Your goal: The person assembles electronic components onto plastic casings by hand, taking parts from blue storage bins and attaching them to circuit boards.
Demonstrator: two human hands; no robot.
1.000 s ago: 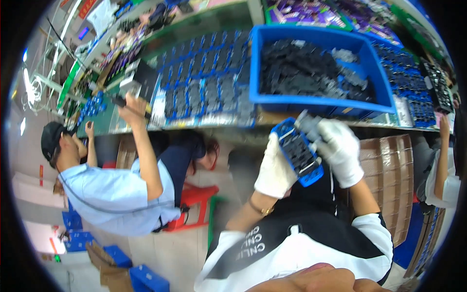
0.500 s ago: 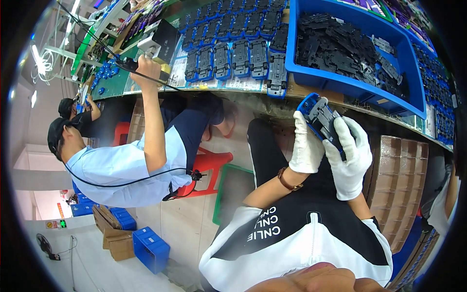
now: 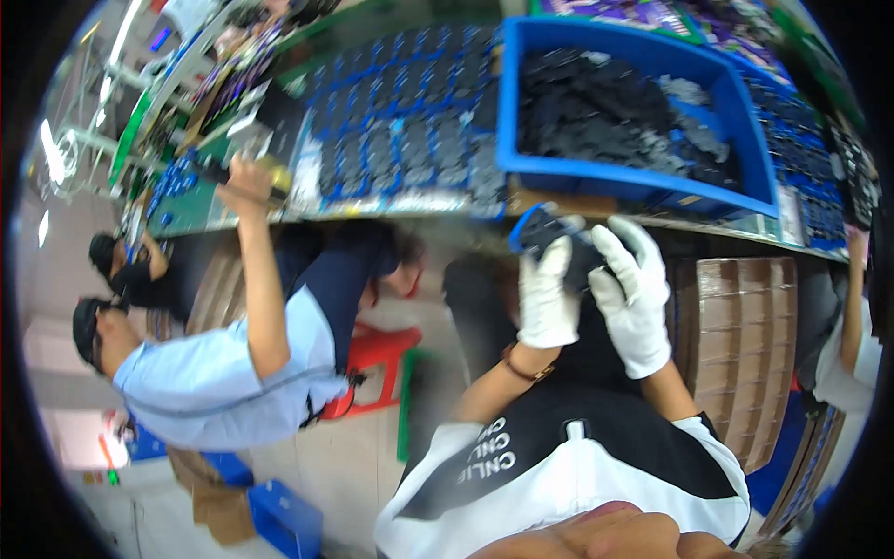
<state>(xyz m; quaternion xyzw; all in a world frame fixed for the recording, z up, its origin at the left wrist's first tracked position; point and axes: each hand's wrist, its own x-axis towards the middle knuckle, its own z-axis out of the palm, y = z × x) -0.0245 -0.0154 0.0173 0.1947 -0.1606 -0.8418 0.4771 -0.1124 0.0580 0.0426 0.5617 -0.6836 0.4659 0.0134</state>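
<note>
Holding blue-black toy car (image 3: 548, 227) nr bin (image 3: 509, 93): your L hand (image 3: 548, 303) clasped on it, R hand (image 3: 635, 300) half-curled at edge, can't tell if gripping. If L thumb slackens, car might drop.

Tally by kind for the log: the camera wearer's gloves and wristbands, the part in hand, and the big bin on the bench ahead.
White gloves: 2
Wristband: 1
Blue-and-black part: 1, blurred
Big blue bin: 1
Total: 5

Red stool (image 3: 388, 347), cardboard box (image 3: 223, 514), seated co-worker (image 3: 228, 387)
</note>
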